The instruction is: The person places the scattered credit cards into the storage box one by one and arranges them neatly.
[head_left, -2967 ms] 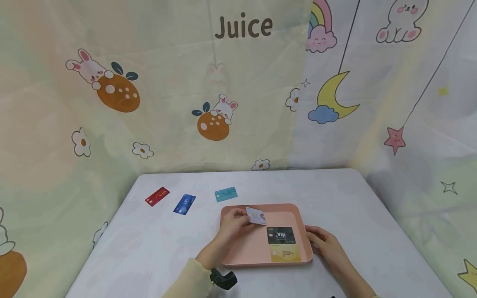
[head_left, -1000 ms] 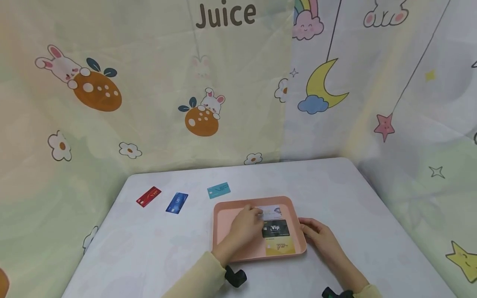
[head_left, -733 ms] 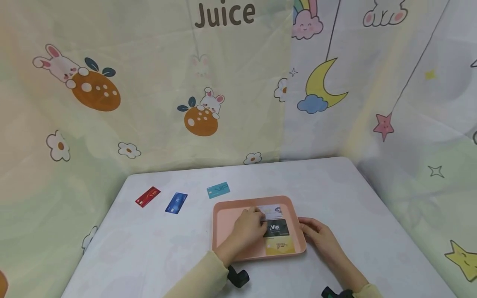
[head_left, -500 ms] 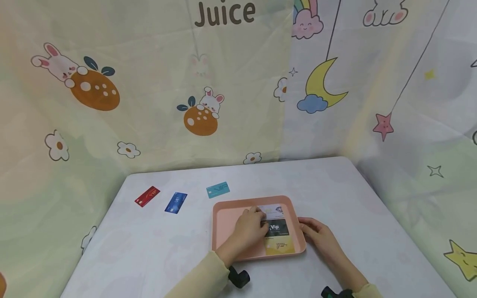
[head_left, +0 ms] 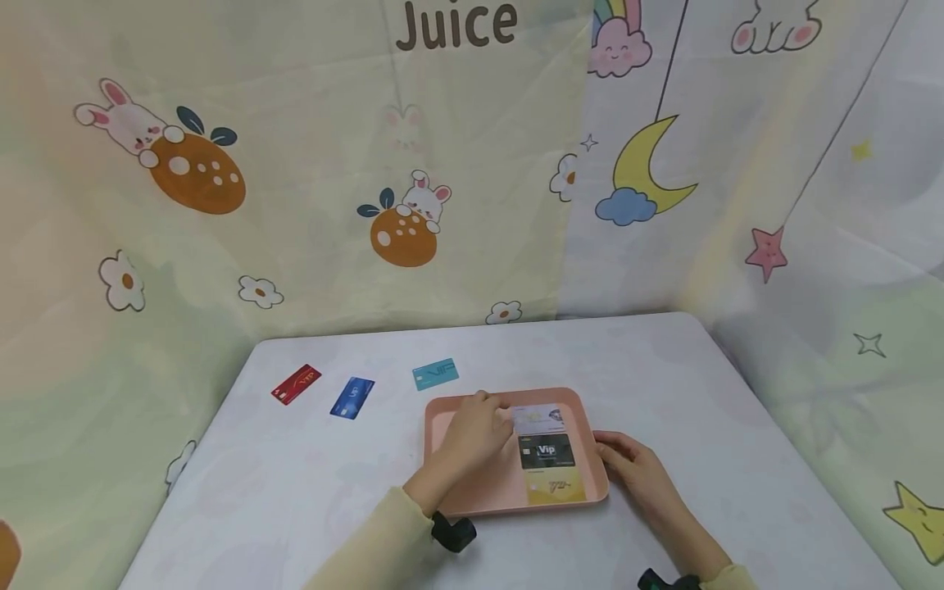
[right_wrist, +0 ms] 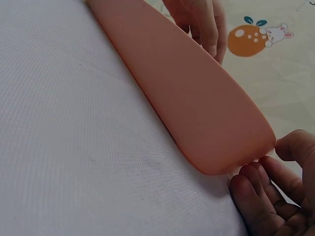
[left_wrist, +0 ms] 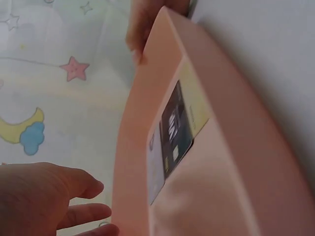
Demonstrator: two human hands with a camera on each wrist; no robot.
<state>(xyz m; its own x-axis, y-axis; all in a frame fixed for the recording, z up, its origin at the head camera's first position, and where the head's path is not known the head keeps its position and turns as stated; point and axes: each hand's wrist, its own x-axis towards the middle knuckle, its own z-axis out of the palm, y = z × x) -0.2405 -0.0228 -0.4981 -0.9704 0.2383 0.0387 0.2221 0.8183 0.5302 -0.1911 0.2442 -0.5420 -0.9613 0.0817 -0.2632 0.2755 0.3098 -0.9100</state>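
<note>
A pink tray (head_left: 479, 510) lies on the table. On its right side three cards sit in a column: a white card (head_left: 544, 419) at the back, a black VIP card (head_left: 556, 451), and a gold card (head_left: 542, 487) in front. My left hand (head_left: 475, 430) is over the tray's left part, just left of the white card, holding nothing; in the left wrist view its thumb and fingers are spread apart. My right hand (head_left: 637, 467) holds the tray's right edge. The right wrist view has its thumb (right_wrist: 294, 142) at the rim and bent fingers against the outer wall.
Beyond the tray on the white table (head_left: 354, 475) lie a red VIP card (head_left: 297, 384), a blue card (head_left: 352, 398) and a teal VIP card (head_left: 435, 374). A printed cloth backdrop (head_left: 317, 164) with cartoon rabbits surrounds the table.
My left hand brought the white card down behind the black card, pressed along the cards' left edges, then let go and moved left. My right hand stays at the tray's right edge.
</note>
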